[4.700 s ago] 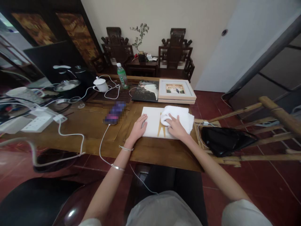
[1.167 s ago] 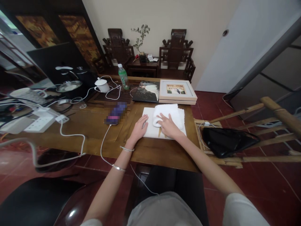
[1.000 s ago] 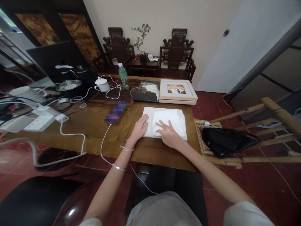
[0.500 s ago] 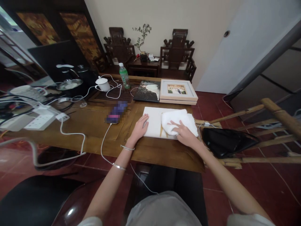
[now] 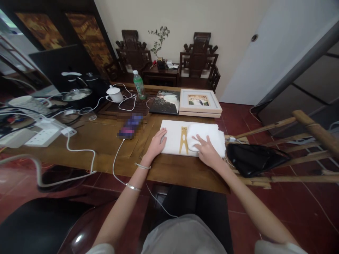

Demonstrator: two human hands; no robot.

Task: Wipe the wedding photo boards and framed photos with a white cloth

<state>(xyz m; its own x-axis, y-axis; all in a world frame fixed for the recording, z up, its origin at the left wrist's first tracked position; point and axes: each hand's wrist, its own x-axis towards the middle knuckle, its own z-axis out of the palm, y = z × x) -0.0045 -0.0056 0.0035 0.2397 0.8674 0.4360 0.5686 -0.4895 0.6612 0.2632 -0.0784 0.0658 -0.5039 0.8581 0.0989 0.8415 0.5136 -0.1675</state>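
Note:
A flat white panel (image 5: 173,138) lies on the wooden table before me, with a gold two-legged shape (image 5: 183,141) on its face that has an oval hole. My left hand (image 5: 158,140) rests flat over the panel's left edge, fingers stretched out. On the panel's right part is a folded white towel (image 5: 212,132), its right side reaching the panel's edge. My right hand (image 5: 208,150) grips and presses the towel from above, two fingers spread across it; the thumb and other fingers are partly hidden.
Behind the panel lie a dark photo print (image 5: 165,102) and a pale framed photo (image 5: 200,102). A phone (image 5: 130,127) on a cable, a green-labelled bottle (image 5: 139,84), a lidded white cup (image 5: 114,94) and power strips (image 5: 43,135) are leftward. A black bag (image 5: 254,158) sits right.
The towel has slid to the right under my right hand, uncovering the gold shape. My left hand stays at the panel's left edge.

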